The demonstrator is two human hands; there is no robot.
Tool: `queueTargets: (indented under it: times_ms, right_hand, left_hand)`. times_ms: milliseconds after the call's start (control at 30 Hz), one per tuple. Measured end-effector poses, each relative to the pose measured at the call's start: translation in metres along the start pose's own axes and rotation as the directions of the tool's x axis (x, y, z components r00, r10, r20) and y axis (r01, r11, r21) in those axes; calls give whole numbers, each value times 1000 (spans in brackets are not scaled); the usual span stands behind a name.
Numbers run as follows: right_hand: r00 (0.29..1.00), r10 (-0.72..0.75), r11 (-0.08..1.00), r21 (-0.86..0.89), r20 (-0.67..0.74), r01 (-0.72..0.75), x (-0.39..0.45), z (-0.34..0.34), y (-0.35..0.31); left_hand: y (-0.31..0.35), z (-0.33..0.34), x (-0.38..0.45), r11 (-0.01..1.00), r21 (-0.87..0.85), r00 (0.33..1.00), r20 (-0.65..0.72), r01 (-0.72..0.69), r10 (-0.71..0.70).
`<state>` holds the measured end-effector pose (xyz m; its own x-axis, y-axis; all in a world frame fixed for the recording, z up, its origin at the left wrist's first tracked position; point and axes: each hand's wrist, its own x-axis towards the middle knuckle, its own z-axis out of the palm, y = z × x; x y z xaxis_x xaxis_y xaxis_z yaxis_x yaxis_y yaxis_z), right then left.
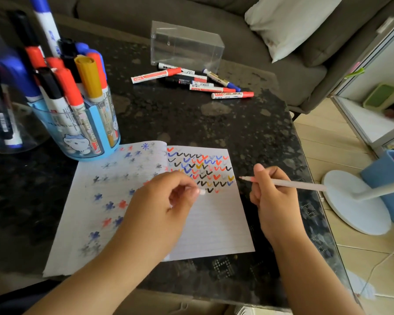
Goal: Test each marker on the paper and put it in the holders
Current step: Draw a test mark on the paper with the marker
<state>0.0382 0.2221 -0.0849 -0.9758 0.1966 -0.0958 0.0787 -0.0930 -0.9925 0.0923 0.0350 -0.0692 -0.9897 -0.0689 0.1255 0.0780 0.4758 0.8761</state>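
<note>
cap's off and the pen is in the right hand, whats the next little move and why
Probably bring the right hand leftward so the thin pen tip meets the paper. The tip hovers just off the page's right edge, the left hand pinches the cap, and blank lines lie below the check marks.

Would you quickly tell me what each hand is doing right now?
Left hand: pinching a small white cap.
Right hand: gripping the uncapped pale pen.

No legible text on markers (191, 81)
</note>
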Motion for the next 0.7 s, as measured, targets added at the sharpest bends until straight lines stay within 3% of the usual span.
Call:
queueTargets:
  times_ms: [100,233,367,700]
  right_hand:
    - [992,15,999,45,121,-21,-14,8,-16]
    - [965,-41,991,135,259,6,-40,27,-38]
    - [957,-96,992,110,273,68,-52,37,-50]
    - [939,-135,991,28,316,133,-62,53,-56]
  left_hand:
    - [5,-7,6,938,-274,977,45,212,-208]
    - [12,-13,6,787,-508,935,133,349,-329]
    - [16,-20,3,748,-568,936,146,344,-320]
    - [18,-39,-3,780,-545,951,140,308,-277]
